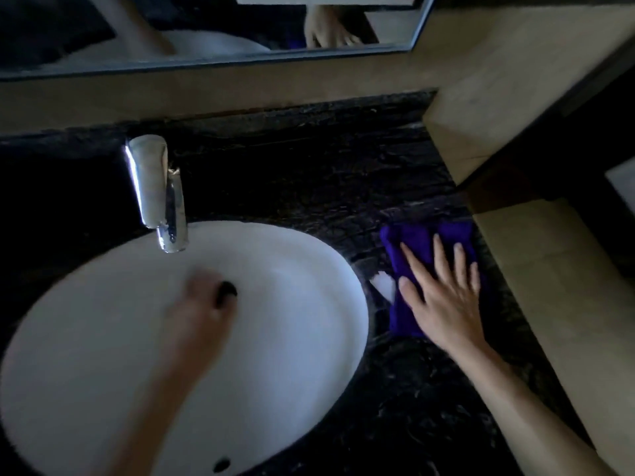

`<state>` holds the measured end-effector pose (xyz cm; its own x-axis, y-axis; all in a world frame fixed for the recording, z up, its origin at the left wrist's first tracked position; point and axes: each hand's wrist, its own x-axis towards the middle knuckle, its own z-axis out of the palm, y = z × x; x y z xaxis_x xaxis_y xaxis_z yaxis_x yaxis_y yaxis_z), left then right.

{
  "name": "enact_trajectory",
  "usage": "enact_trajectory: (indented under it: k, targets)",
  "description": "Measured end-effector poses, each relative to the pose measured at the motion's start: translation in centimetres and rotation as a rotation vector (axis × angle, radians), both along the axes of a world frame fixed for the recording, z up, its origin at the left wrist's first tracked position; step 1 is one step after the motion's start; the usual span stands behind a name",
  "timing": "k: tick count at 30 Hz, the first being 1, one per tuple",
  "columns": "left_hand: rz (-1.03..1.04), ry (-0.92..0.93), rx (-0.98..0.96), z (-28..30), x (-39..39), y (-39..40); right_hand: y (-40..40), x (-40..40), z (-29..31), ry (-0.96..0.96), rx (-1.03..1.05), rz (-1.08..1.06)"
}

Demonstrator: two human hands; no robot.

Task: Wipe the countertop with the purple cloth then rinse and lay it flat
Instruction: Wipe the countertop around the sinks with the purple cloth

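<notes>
The purple cloth (417, 242) lies on the dark stone countertop (309, 176) to the right of the sink, close to the beige side wall. My right hand (443, 297) presses flat on the cloth with straight, spread fingers. A small white label shows at the cloth's left edge. My left hand (201, 300) is blurred and hangs over the white oval sink (86, 338), near the dark drain; whether it holds anything cannot be made out.
A chrome faucet (161, 194) stands at the back of the sink, its spout over the bowl. A mirror (206, 29) runs along the back wall. A beige wall and ledge (536, 269) bound the countertop on the right.
</notes>
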<state>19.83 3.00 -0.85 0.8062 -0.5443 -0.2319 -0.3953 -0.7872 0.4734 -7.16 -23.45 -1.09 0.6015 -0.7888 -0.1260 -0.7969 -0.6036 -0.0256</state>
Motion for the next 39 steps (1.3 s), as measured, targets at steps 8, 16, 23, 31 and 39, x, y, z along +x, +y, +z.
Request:
enact_trajectory:
  k: [8, 16, 23, 31, 39]
  targets:
    - [-0.528, 0.378, 0.017, 0.4, -18.8, -1.8, 10.4, -5.2, 1.5, -0.038, 0.056, 0.315]
    - [-0.399, 0.182, 0.175, 1.3, -19.5, -5.3, -8.9, 6.8, -0.3, -0.075, 0.030, 0.269]
    - [-0.316, 0.178, 0.159, 1.6, -20.4, -6.8, -3.3, -3.4, -0.3, -0.141, 0.033, 0.225]
    - [-0.305, 0.121, 0.153, 1.7, -20.7, -6.9, 0.0, -9.8, 0.8, -0.044, 0.116, 0.405]
    - [-0.287, 0.127, 0.185, 1.4, -20.5, -7.0, -18.9, 8.0, -0.3, -0.129, 0.215, 0.140]
